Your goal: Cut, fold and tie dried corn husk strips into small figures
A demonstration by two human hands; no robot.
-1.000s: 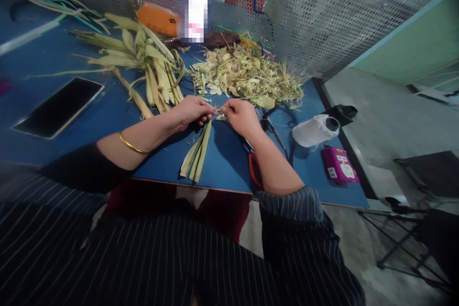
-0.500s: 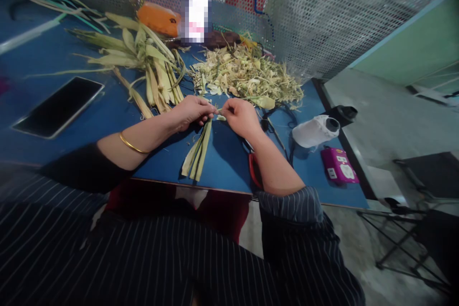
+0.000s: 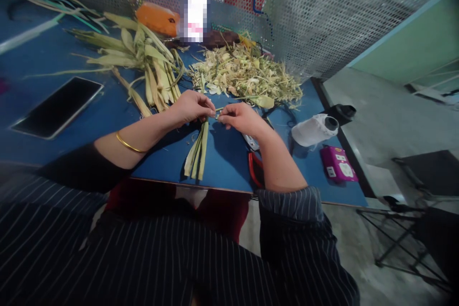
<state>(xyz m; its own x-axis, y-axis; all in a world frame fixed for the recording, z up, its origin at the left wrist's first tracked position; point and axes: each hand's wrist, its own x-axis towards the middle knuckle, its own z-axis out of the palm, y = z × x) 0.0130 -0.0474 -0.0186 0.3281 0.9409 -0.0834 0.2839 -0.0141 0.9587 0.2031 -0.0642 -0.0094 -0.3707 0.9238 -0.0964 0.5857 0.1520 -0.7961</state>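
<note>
My left hand (image 3: 195, 106) is closed in a pinch on the upper end of a few long, narrow corn husk strips (image 3: 197, 153). Their lower ends fan out over the blue table (image 3: 229, 162) toward its front edge. Close on the right, my right hand (image 3: 239, 118) pinches at a small pale-green bit of husk between the two hands; the fingers cover most of it. Beneath my right forearm lies a red-handled cutting tool (image 3: 255, 169), partly hidden.
Behind my hands are a bundle of corn husks (image 3: 147, 67) and a heap of husk scraps (image 3: 247, 74). A dark phone (image 3: 59, 106) lies left. To the right are a white-covered spool (image 3: 313, 130) and purple box (image 3: 339, 164). A perforated metal screen (image 3: 315, 19) stands behind.
My right hand has shifted slightly down, and its fingers are stretched more toward the left hand. The husk strips have swung a little and hang more upright below my left hand.
</note>
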